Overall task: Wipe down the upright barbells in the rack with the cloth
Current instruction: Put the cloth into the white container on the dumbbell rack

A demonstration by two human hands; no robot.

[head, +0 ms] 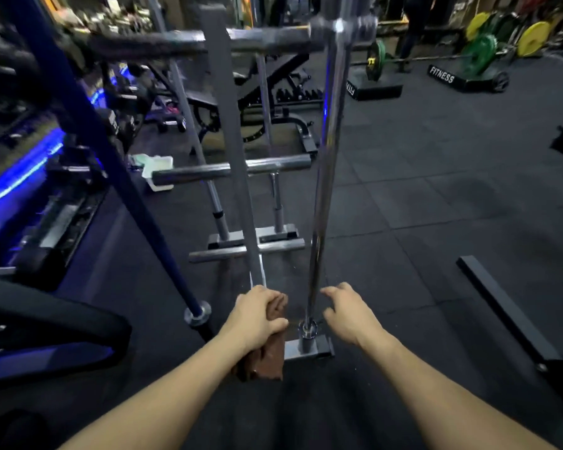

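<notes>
Chrome gleams along the nearest barbell (324,177), which stands upright in the rack (231,177), its long axis running from the sleeve socketed in the rack's base plate (319,349) at the near right corner up toward the top edge of the view, leaning slightly right. A blue barbell (88,125) slants from the upper left down to its collar on the floor (436,206) beside the rack's near left corner. Two more bars (189,118) stand upright at the rack's far end. The left hand (257,316) reaches forward, palm down, with fingers curled round a bunched brown cloth (267,355) held against the foot of the rack's grey centre post; the cloth hangs below the wrist. The right hand (348,315) hovers just right of the chrome barbell's lower shaft, fingers loosely bent and holding nothing; whether a fingertip touches the bar cannot be told. A white tub (158,172) sits on the floor beyond the rack's left side, something pale green lying in it.
</notes>
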